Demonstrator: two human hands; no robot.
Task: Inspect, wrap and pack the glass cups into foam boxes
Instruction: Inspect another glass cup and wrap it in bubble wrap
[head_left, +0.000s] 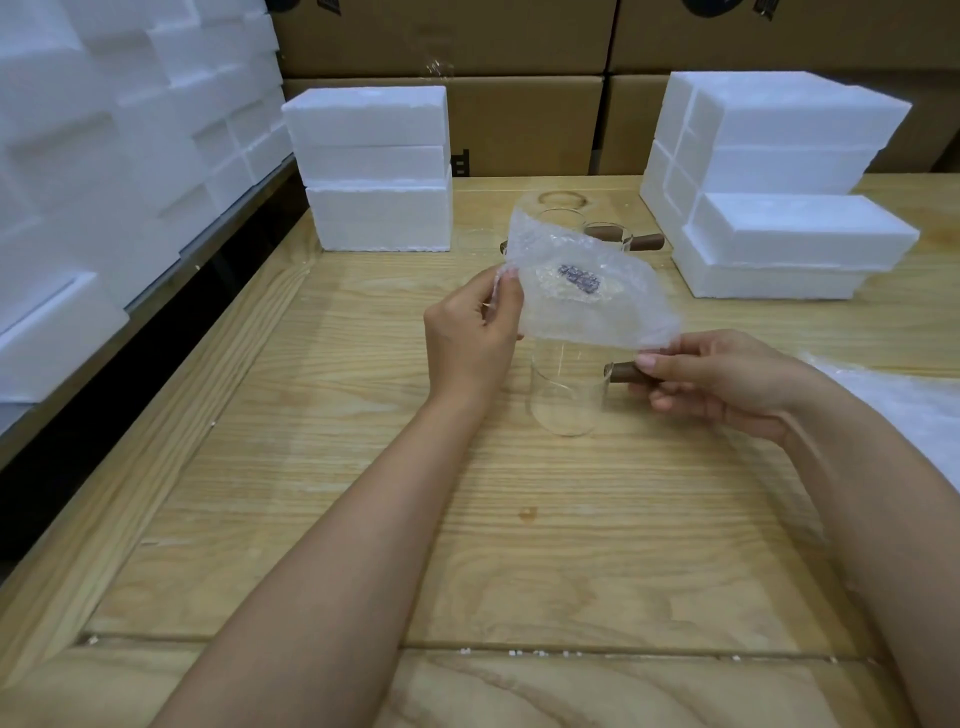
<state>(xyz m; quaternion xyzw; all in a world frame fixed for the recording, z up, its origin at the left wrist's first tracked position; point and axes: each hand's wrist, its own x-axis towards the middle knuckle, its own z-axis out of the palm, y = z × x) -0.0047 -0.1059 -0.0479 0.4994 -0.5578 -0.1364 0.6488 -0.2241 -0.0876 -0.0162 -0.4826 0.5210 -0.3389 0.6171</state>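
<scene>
A person's two bare hands work over a pale wooden desk (363, 519), seen from above.

A clear glass cup (566, 395) sits low between the hands. It is upright with its mouth up, so its long axis runs vertically. It may be resting on the desk or held just above it; the clear glass makes this hard to tell. Its brown wooden handle (626, 372) sticks out sideways to the right.

The right hand (727, 382) is the nearer one. Its fingers curl around the handle and hold the cup. The left hand (472, 338) is just left of the cup and does not touch it. Its thumb and fingers pinch the upper left edge of a sheet of bubble wrap (587, 296). The wrap spreads above the cup's mouth, and its lower right corner reaches the right thumb. The cup lies directly below the wrap, so wrapping likely means bringing the two together vertically.

The wrap bears a small dark purple printed patch (579, 278), too blurred to read.

More cups (608, 234) with wooden handles stand behind the wrap. White foam boxes (371, 166) are stacked at left and right. The brown cartons (519, 119) behind show no readable writing.
</scene>
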